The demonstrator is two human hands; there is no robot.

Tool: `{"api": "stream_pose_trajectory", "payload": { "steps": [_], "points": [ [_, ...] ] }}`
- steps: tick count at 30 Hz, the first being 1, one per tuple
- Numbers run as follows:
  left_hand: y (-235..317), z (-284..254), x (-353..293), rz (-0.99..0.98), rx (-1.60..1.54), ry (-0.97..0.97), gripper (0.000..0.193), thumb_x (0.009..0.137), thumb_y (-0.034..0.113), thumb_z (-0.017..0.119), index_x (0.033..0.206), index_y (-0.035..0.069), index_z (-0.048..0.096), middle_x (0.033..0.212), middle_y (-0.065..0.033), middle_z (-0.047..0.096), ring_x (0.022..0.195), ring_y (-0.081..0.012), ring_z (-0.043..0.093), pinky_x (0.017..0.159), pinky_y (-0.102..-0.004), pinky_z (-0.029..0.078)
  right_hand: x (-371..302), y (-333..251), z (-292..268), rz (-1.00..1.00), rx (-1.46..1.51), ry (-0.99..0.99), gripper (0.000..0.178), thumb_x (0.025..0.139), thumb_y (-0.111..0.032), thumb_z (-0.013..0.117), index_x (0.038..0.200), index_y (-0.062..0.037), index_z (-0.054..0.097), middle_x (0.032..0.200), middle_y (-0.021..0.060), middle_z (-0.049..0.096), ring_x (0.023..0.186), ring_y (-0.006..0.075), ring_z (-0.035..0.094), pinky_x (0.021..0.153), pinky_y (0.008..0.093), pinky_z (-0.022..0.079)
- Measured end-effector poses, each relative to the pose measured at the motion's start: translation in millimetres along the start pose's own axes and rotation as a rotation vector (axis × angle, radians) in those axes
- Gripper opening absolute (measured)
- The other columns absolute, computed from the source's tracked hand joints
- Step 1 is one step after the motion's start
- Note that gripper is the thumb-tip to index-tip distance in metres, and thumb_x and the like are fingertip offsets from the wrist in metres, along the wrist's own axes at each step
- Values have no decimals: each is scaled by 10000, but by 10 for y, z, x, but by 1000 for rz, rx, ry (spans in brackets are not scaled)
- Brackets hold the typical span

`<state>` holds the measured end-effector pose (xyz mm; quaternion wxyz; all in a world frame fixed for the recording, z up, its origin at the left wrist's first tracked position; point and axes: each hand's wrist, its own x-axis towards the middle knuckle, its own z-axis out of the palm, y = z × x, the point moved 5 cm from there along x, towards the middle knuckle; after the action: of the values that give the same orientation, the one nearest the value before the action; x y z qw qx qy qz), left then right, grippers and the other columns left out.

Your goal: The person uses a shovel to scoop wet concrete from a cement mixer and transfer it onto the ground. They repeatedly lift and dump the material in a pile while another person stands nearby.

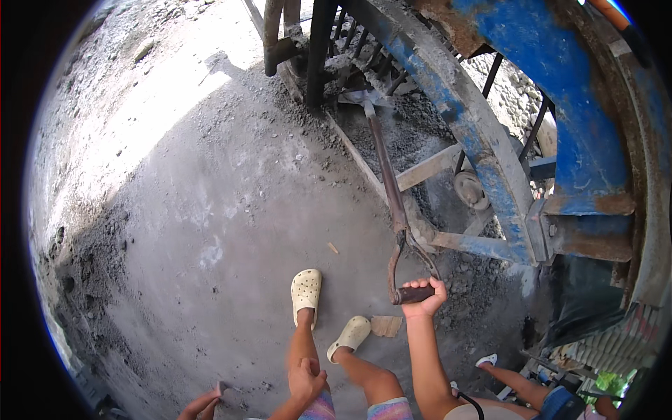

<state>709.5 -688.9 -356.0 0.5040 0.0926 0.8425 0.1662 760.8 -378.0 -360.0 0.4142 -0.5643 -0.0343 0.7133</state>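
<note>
My right hand (425, 297) is closed around the grip of a shovel (387, 164), at the end of its forked handle. The brown shaft runs up and away from me, and its grey, dusty blade (367, 98) lies by the metal bars under the blue machine. My left hand (306, 381) hangs in front of my left leg with its fingers curled, and I see nothing in it. The cream clogs (306, 287) on my feet stand on the grey, dusty ground, left of the shovel's grip.
A blue, rusty machine frame (581, 105) with beams and bars fills the right side. Loose gravel (84, 280) lies at the left. A small wooden piece (386, 325) lies by my right foot. Another person's leg (514, 385) shows at lower right, and another hand (203, 404) at lower left.
</note>
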Motion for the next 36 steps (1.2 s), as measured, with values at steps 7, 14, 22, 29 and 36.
{"api": "stream_pose_trajectory", "payload": {
  "steps": [7, 14, 22, 29, 36],
  "points": [
    [160, -148, 129, -58, -107, 24, 308, 599, 216, 626, 839, 50, 528, 863, -141, 530, 816, -296, 517, 724, -357, 413, 79, -149, 543, -90, -38, 37, 169, 601, -222, 466, 520, -128, 352, 479, -6, 379, 446, 151, 404, 493, 311, 362],
    [110, -89, 64, 15, -3, 34, 270, 603, 182, 622, 815, 42, 529, 857, -138, 537, 803, -298, 524, 702, -367, 419, 702, 85, -316, -44, -19, 2, 146, 620, -204, 471, 542, -128, 374, 519, 4, 417, 482, 162, 426, 507, 331, 380],
    [-218, -85, 56, -2, 58, 94, 276, 596, 180, 627, 816, 41, 533, 843, -142, 531, 821, -305, 512, 711, -378, 414, 224, 297, 100, -52, 100, -230, 82, 557, -145, 492, 599, -137, 422, 543, 15, 419, 509, 199, 433, 559, 377, 396],
    [-170, -43, 148, -46, 55, 19, 311, 594, 215, 615, 817, 17, 525, 833, -140, 527, 817, -306, 502, 714, -371, 414, 653, 101, -521, -45, -6, 102, 123, 609, -197, 487, 562, -137, 391, 500, 4, 396, 450, 166, 414, 475, 329, 371],
    [-132, -79, 167, -72, 117, -2, 305, 607, 194, 604, 861, 47, 521, 884, -119, 523, 885, -289, 476, 760, -374, 380, 570, -868, -39, -187, -142, -10, 163, 621, -206, 487, 537, -108, 388, 513, 14, 409, 472, 157, 423, 486, 300, 370]
  ]
}}
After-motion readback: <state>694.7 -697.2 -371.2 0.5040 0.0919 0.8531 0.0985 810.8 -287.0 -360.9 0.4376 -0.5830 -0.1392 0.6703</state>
